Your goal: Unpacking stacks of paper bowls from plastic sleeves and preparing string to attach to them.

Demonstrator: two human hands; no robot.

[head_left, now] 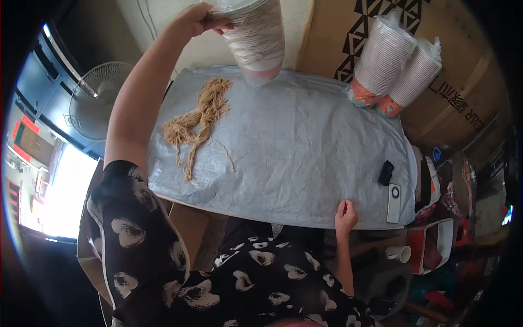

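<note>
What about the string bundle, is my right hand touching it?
No, the right hand is at the near edge of the table, apart from the string bundle.

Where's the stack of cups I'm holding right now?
In the head view, the stack of cups is at top centre in your left hand, by the far edge of the table, above and right of the tan strings.

White glare left, dark corners.

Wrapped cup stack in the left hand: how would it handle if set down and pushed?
Probably light: the left hand alone holds the wrapped cup stack. Likely tippy, being tall and tapering downward. The clear film may make it slippery.
</note>
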